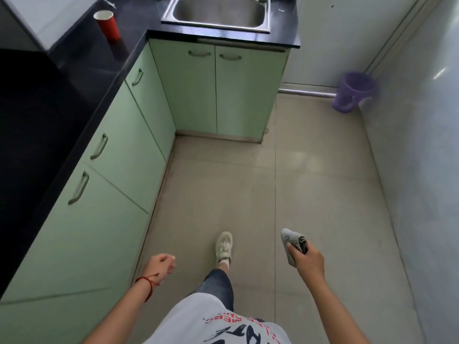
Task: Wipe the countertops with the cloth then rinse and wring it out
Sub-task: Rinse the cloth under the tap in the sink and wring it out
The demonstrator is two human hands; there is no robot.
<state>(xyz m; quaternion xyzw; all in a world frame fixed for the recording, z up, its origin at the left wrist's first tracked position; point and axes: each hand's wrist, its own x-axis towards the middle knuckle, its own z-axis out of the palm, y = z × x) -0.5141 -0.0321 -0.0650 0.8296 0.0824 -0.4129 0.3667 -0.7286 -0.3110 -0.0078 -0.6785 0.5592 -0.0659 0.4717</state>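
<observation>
A grey folded cloth is held in my right hand, low over the floor at the lower right. My left hand hangs at the lower left with fingers loosely curled and nothing in it; a red string is tied at its wrist. The black L-shaped countertop runs along the left and across the top, well away from both hands. A steel sink is set into the far stretch of the counter. The tap's base is just visible at the top edge.
A red paper cup stands on the counter's corner beside a white appliance. Pale green cabinets with metal handles line the counter. A purple plastic bin sits by the right wall. Beige tiled floor lies ahead; my foot steps forward.
</observation>
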